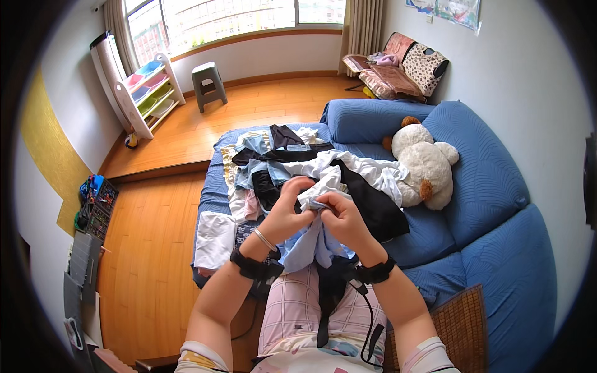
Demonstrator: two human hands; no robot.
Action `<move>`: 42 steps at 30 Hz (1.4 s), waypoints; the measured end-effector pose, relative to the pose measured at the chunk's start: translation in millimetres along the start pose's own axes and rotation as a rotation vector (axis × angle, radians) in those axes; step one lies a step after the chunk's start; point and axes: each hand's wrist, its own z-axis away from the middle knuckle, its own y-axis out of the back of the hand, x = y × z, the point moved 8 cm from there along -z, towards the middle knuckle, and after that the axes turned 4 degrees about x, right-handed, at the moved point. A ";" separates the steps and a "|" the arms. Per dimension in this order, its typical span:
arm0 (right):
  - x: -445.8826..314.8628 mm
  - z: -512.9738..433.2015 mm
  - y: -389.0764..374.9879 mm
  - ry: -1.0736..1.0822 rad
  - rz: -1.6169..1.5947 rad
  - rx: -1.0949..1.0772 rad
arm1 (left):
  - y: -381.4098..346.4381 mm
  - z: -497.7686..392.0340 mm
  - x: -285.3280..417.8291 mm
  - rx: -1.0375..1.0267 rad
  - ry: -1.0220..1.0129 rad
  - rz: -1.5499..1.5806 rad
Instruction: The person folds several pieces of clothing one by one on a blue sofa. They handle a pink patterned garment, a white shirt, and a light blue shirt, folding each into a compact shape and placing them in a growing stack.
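Note:
My left hand [295, 205] and my right hand [339, 215] meet in front of me, both pinching a light blue and white garment [311, 243]. Its lower part hangs down over my lap. Just behind my hands a heap of loose clothes spreads over the blue sofa [212, 186]. In it lie a white garment [373, 172], a black garment [373, 200] and a denim piece [254, 173]. A folded white garment [215, 240] lies at the sofa's left edge, beside a dark patterned cloth [243, 233]. My fingers hide part of the held fabric.
A plush toy [424, 168] leans on the sofa's right side. A woven mat [459, 331] lies at lower right. Beyond are a plastic stool [209, 86], a bin rack [151, 95] and a cloth-covered chair [396, 70]. A floor step [158, 171] runs left of the sofa.

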 end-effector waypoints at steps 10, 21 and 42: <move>-17.2 9.0 28.8 0.378 0.302 0.321 | 2.6 -48.4 16.3 -0.043 0.222 0.058; 1.3 -1.4 -4.1 0.032 -0.350 0.135 | 15.3 -86.0 61.4 -0.067 0.084 -0.067; -30.9 0.5 21.4 -0.081 0.144 0.047 | 35.8 -84.2 51.4 -0.051 0.165 0.064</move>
